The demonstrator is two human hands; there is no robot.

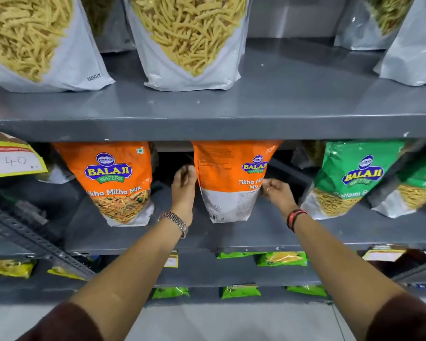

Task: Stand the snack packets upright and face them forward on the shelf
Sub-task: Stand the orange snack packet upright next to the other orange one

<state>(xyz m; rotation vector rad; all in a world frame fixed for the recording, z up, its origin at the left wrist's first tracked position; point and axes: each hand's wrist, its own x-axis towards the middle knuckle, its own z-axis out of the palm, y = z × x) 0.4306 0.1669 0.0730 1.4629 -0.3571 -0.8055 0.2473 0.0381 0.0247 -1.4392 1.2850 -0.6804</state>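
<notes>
An orange Tikha Mitha Mix packet (228, 180) stands upright on the middle shelf (231, 239), turned partly sideways so its side panel and barcode face me. My left hand (184, 190) grips its left edge, and my right hand (276, 190) pinches its right edge. A second orange packet (116, 183) stands to the left, front facing out. A green Balaji packet (347, 183) stands to the right, with another green packet (413, 190) beside it.
The grey upper shelf (231, 126) carries large white pouches of yellow sev (187, 40). A yellow price label (12, 159) hangs at the left. Lower shelves hold small green (240, 291) and yellow packets (8, 268). A perforated metal upright (35, 237) slants at the left.
</notes>
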